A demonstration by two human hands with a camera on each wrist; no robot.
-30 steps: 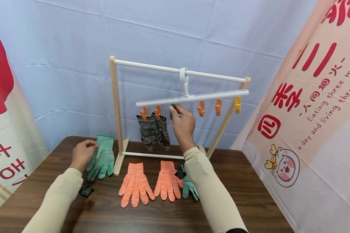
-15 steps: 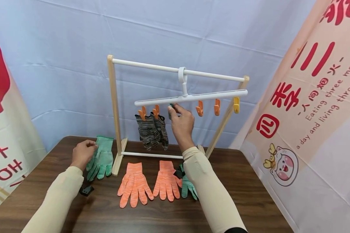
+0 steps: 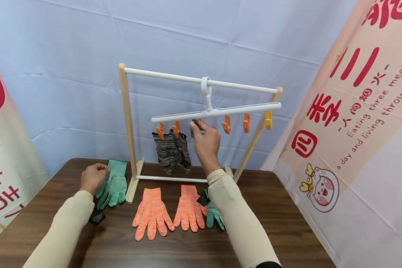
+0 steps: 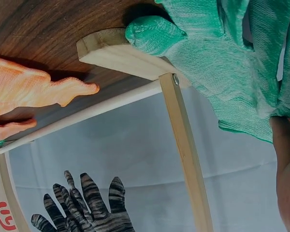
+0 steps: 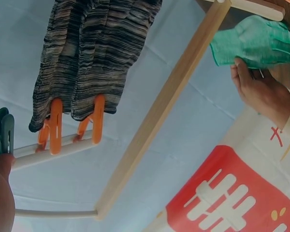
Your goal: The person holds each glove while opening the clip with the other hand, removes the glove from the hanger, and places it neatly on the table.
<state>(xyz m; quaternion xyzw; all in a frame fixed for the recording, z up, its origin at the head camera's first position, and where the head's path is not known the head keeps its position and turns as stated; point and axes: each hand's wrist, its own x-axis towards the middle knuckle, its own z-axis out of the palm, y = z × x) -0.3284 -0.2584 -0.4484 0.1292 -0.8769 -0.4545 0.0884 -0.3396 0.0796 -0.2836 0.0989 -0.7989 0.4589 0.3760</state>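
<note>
My left hand (image 3: 93,176) pinches the cuff edge of a green glove (image 3: 116,183) at the left of the table, beside the rack's left post. In the left wrist view, finger and thumb meet at the cuff. My right hand (image 3: 206,143) is raised under the white hanger (image 3: 181,115), pinching a dark green clothespin (image 5: 5,130) that hangs from it. Left of that hand, two orange clothespins (image 3: 160,131) grip a pair of grey-black striped gloves (image 3: 169,150) hanging cuffs up. Further right on the hanger are two orange clothespins (image 3: 246,123) and a yellow one (image 3: 268,120), holding nothing.
A wooden rack (image 3: 127,123) with white rods (image 3: 164,75) carries the hanger. Two orange gloves (image 3: 153,214) lie flat on the brown table (image 3: 137,257) in front. Another green glove (image 3: 214,216) lies partly behind my right forearm. Curtains and a printed banner (image 3: 351,123) surround the table.
The head view has swung slightly, so the scene sits a little further left. Both hands keep their holds on the green glove and the dark green clothespin.
</note>
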